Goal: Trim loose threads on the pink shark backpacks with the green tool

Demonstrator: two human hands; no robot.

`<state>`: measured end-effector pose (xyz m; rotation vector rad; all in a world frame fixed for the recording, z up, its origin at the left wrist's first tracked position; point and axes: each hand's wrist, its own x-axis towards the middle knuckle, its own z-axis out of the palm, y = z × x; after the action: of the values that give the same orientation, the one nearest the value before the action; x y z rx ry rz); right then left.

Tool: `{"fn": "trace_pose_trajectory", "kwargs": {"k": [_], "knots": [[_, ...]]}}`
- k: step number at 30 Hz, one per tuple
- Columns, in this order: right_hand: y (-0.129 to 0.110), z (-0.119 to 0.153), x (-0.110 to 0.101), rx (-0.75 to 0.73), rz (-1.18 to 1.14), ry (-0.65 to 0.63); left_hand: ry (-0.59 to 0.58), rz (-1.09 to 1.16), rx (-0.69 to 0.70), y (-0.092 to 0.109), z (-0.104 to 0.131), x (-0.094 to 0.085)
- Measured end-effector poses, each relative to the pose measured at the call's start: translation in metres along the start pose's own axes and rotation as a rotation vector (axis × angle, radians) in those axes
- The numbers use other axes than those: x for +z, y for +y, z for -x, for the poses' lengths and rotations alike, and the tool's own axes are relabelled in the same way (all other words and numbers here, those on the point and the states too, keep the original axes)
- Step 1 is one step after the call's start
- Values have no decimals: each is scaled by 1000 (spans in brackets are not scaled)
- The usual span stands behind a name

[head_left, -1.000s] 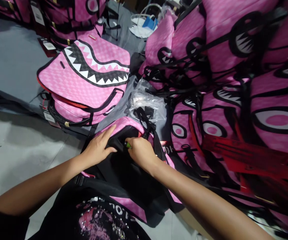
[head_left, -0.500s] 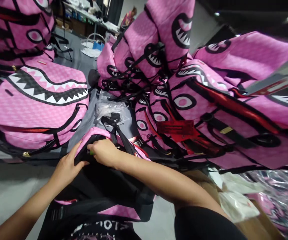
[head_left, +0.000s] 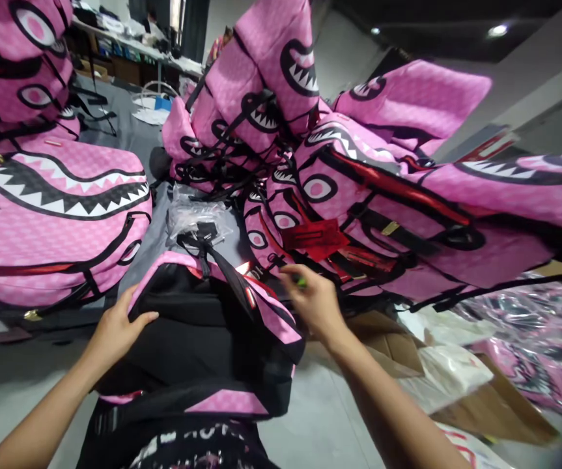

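A pink and black backpack [head_left: 187,332] lies at the table's front edge, its black inner side showing. My left hand [head_left: 120,329] pinches the pink rim at its upper left, thumb over the black lining. To the right of the bag, my right hand [head_left: 312,296] is raised in the air with curled fingers around a small green object [head_left: 301,281], mostly hidden and blurred. Black straps [head_left: 234,277] lie over the bag's top between both hands. Red tags [head_left: 314,239] hang from the bags just beyond my right hand.
Pink shark-mouth backpacks are piled at the left [head_left: 60,215] and right [head_left: 388,195]. Clear plastic packets [head_left: 195,218] lie on the grey table cloth [head_left: 161,215]. Below right are a cardboard box [head_left: 383,342] and plastic-wrapped bags [head_left: 539,365]. A person [head_left: 219,44] is far back.
My right hand has come out of the bag's opening and moved right with the green object. My left hand stays on the rim. The view has shifted to the right.
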<state>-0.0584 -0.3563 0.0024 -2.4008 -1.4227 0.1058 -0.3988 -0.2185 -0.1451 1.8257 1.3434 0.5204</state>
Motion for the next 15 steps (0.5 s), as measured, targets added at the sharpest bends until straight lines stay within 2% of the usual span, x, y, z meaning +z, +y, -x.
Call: {"fn": "trace_pose_trajectory", "kwargs": {"k": [1, 2, 3, 5, 8, 10, 12, 15], "knots": [[28, 11, -3, 132, -79, 76, -5, 1, -2, 2, 1, -1], [55, 24, -2, 219, -121, 86, -17, 1, -2, 5, 1, -3], [78, 39, 5, 294, -176, 54, -35, -1, 0, 9, 2, -4], [110, 71, 32, 412, -310, -42, -71, -19, 5, 19, 4, -6], [127, 110, 83, 512, -512, -122, -58, -108, -13, 32, 4, -7], [130, 125, 105, 546, -628, -147, -6, -163, -29, 37, 4, -8], [135, 134, 110, 557, -725, -162, 50, -167, -27, 37, 6, -10], [143, 146, 94, 514, -851, -202, 152, -164, 24, 37, 15, -17]]}}
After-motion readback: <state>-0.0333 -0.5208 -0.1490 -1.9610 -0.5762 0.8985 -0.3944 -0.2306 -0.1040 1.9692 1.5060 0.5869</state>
